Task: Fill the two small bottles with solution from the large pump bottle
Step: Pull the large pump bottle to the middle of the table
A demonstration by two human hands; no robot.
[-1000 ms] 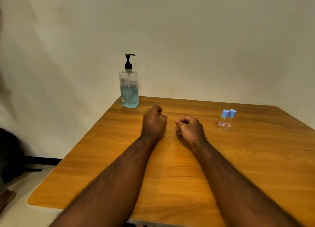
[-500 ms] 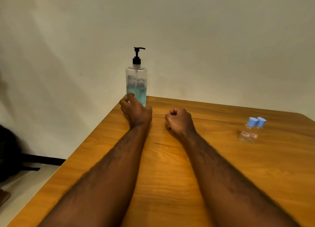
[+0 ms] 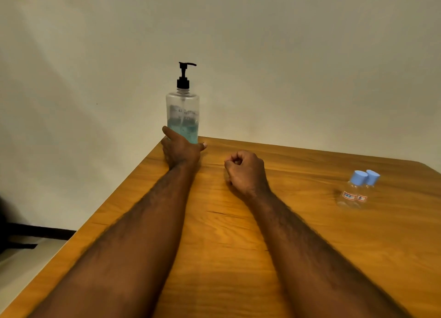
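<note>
A tall clear pump bottle (image 3: 182, 112) with a black pump head and blue solution in its lower part stands at the table's far left corner. My left hand (image 3: 180, 149) is at its base, with the forefinger up against the bottle's left side and the thumb stretched out in front toward the right. The hand hides the bottle's foot. Near the middle of the table my right hand (image 3: 245, 170) rests as a fist and holds nothing. Two small clear bottles (image 3: 355, 191) with blue caps and small labels stand side by side at the right, apart from both hands.
The wooden table (image 3: 238, 246) has its left edge running diagonally just beside my left arm, with floor below it. A plain wall stands right behind the pump bottle. A dark object (image 3: 14, 231) lies on the floor at the far left.
My left hand has reached forward from the table's middle to the pump bottle's base and spread its forefinger and thumb. The right fist has stayed put. My head has turned left.
</note>
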